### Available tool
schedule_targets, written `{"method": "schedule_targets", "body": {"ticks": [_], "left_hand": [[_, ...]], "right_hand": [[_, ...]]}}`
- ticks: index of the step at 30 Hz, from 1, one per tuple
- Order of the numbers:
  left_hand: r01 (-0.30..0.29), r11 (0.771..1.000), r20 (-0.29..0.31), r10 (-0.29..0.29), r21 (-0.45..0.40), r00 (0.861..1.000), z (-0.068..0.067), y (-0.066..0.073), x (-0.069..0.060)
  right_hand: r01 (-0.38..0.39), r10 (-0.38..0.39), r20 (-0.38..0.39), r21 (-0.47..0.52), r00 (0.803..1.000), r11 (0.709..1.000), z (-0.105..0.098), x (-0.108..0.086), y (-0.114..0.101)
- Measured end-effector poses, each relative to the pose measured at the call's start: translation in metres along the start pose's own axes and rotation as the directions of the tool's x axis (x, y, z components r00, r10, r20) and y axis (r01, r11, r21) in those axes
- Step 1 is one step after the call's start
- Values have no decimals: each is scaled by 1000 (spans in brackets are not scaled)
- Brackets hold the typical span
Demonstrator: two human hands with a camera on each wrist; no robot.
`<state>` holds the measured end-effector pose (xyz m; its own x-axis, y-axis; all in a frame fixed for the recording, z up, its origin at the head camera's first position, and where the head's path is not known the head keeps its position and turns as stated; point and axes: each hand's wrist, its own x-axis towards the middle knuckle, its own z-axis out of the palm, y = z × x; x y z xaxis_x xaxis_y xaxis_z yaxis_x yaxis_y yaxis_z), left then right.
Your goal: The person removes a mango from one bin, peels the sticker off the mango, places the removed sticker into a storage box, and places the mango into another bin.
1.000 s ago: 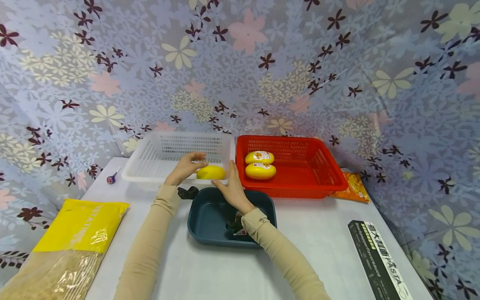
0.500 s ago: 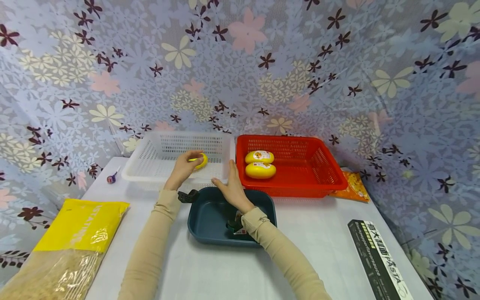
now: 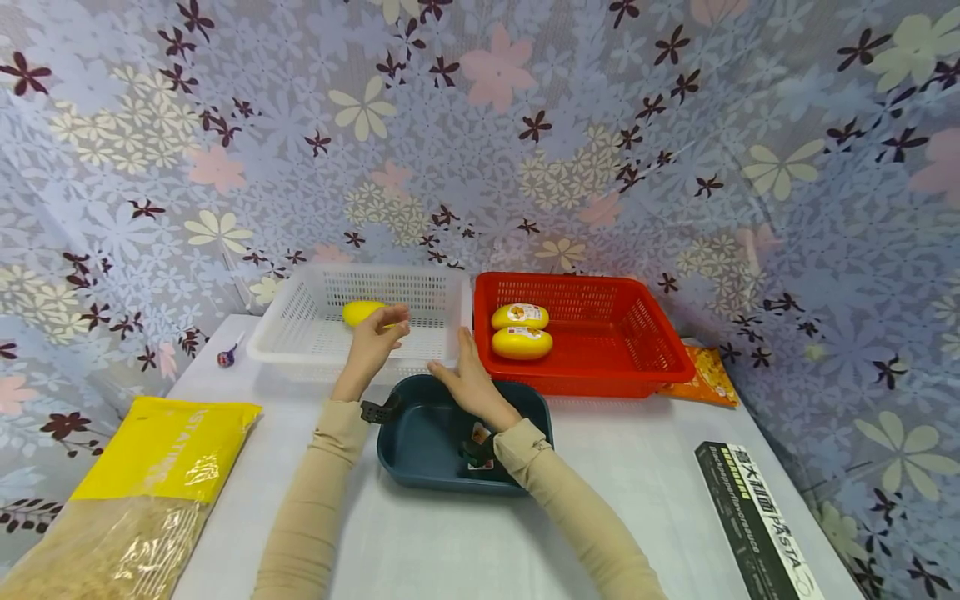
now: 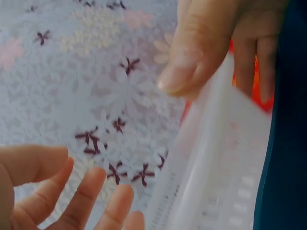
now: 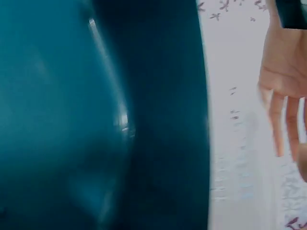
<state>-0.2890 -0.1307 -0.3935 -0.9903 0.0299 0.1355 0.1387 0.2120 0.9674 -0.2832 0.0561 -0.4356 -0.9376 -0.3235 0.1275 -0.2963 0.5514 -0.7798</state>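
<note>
Farther toward 9 o'clock than half a second ago, a yellow oval pack [image 3: 362, 312] lies in the white basket [image 3: 300, 360], its 3 o'clock end hidden behind the left hand [image 3: 372, 340]. That hand's fingers are loosely curved and spread, with nothing between them; whether they touch the pack I cannot tell. At the basket's near corner, toward 5 o'clock, the right hand [image 3: 476, 389] extends its fingers, thumb apart; contact with the rim is unclear.

Both wrists are over or near the dark teal container [image 3: 423, 446] on the table [image 3: 420, 542]. From it, the red basket [image 3: 600, 360] sits toward 2 o'clock with two labelled yellow ovals [image 3: 522, 344] side by side, and the pasta box [image 3: 757, 517] between 3 and 4.
</note>
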Motion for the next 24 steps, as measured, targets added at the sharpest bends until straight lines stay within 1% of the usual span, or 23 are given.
{"method": "schedule_targets", "body": {"ticks": [3,5,6,8,10,11,12,13,15,17,19,22,24], "left_hand": [[9,1000,7,-9,0,1000,7,4,-6],[6,1000,15,-6,11,1000,11,7,-8],[0,1000,19,0,14,1000,14,8,-9],[-8,1000,26,8,14,1000,19,11,-12],[-13,1000,49,13,12,999,26,13,-14],[-9,1000,65,9,6,998,30,14,-16],[-8,1000,84,7,4,996,35,15,-18],[-6,1000,101,5,4,995,40,16,-19],[-5,1000,137,5,5,991,51,17,-23],[-9,1000,159,7,14,987,61,17,-26],[-19,999,172,14,26,985,71,16,-29],[-25,998,191,14,51,981,85,14,-35],[-42,996,207,26,74,978,93,12,-38]], "right_hand": [[-18,15,100,27,995,999,-15,-7,-6],[-38,25,188,66,982,997,-29,-11,-9],[-51,25,239,102,971,994,-37,-12,-10],[-89,21,335,188,942,978,-55,-13,-8],[-121,5,398,267,918,956,-75,-11,-4],[-135,-6,415,308,910,942,-84,-10,-2],[-151,-5,419,339,908,929,-93,-9,1],[-156,-1,407,353,913,923,-102,-7,4],[-156,7,367,378,930,913,-117,-3,11],[-146,21,316,379,948,914,-130,0,19],[-134,25,281,375,959,917,-140,3,27],[-141,34,267,392,963,909,-152,8,41],[-157,42,273,412,961,898,-160,11,50]]}}
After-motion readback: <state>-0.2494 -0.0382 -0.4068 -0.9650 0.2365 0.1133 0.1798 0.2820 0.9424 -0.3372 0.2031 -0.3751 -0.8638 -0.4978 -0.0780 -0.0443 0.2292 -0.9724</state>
